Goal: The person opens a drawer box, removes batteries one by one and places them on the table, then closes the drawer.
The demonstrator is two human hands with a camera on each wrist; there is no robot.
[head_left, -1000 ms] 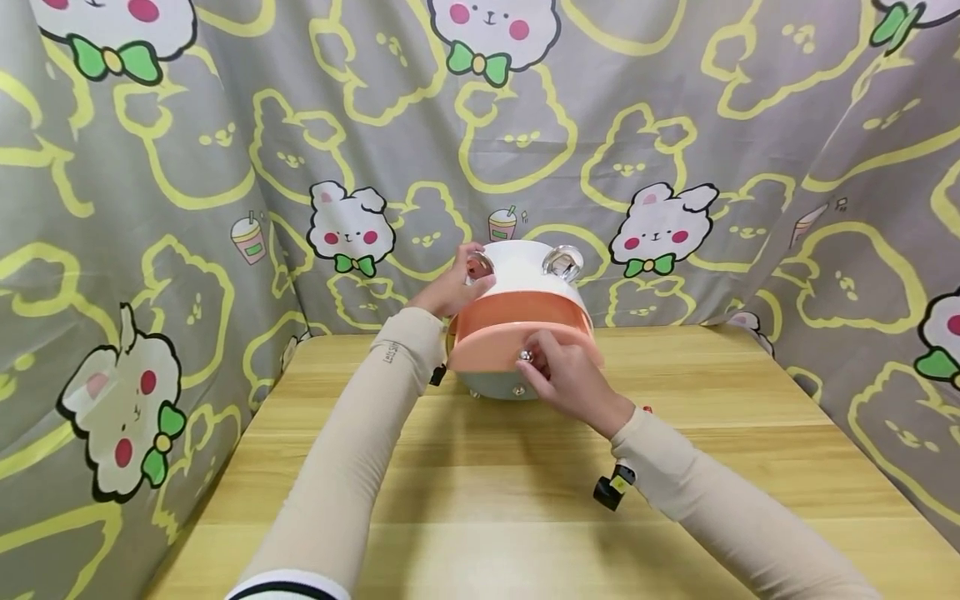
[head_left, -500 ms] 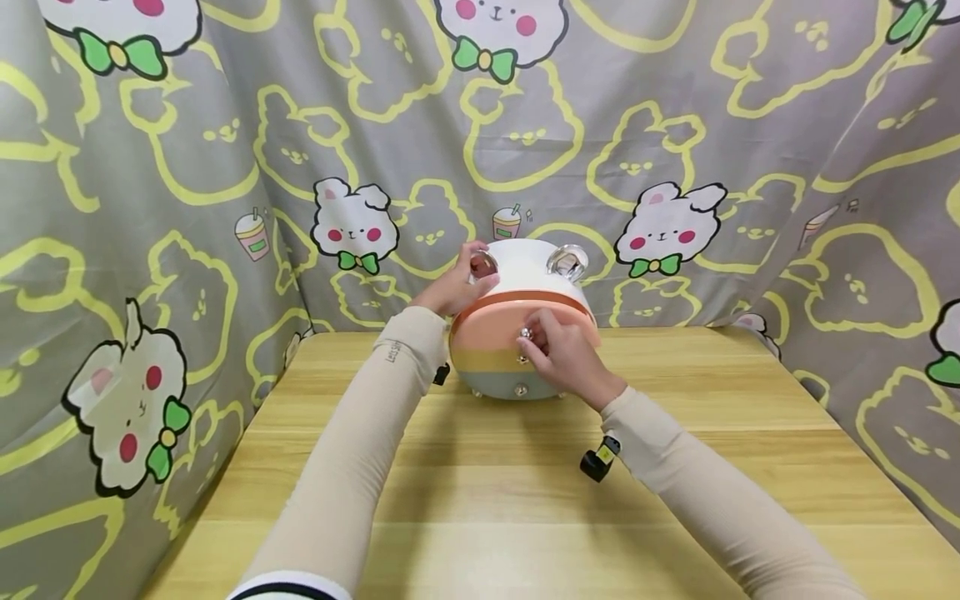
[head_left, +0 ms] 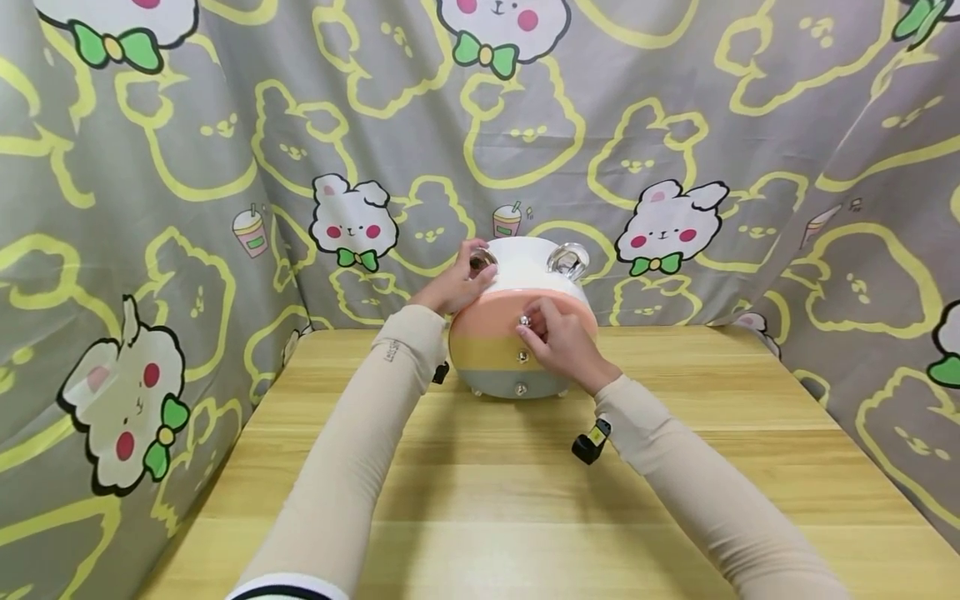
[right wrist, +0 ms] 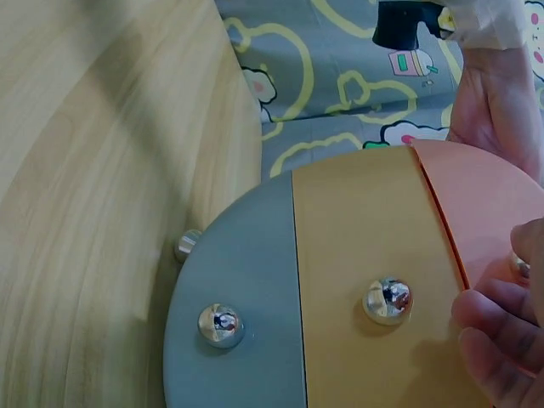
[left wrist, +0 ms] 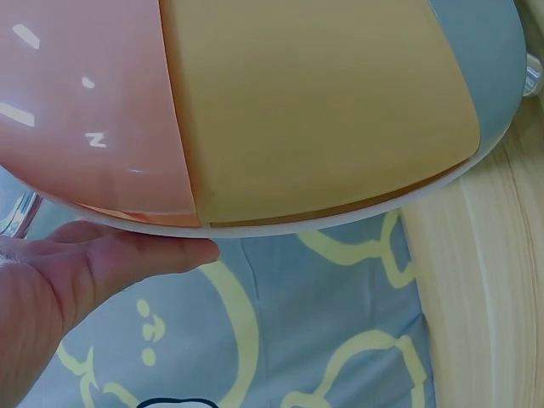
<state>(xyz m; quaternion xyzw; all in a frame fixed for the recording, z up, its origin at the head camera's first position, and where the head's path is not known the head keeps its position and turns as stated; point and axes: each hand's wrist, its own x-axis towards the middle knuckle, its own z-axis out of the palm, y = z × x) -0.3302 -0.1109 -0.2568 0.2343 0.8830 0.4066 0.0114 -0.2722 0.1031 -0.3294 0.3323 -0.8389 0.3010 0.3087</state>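
Note:
A small rounded drawer box (head_left: 516, 260) with a white top and silver ear-shaped loops stands on the table. Its front has a pink drawer (head_left: 487, 312), a yellow drawer (head_left: 483, 354) and a grey drawer (right wrist: 246, 263), each with a silver knob. My left hand (head_left: 456, 283) holds the box's upper left corner, thumb and forefinger about the left ear; another finger lies along the side in the left wrist view. With thumb and fingers, my right hand (head_left: 562, 340) pinches the pink drawer's knob (head_left: 524, 320). The pink drawer sits nearly flush with the box.
The wooden table (head_left: 480, 500) reaches forward to a grey patterned curtain (head_left: 420, 125), which also hangs at both sides. Short silver feet (right wrist: 185, 245) lift the box slightly. A black wrist camera (head_left: 588, 446) hangs beneath the right wrist.
The pink drawer, pulled out a second ago with its orange inside showing, has moved back into the box with my right hand on its knob. My left hand has stayed at the ear.

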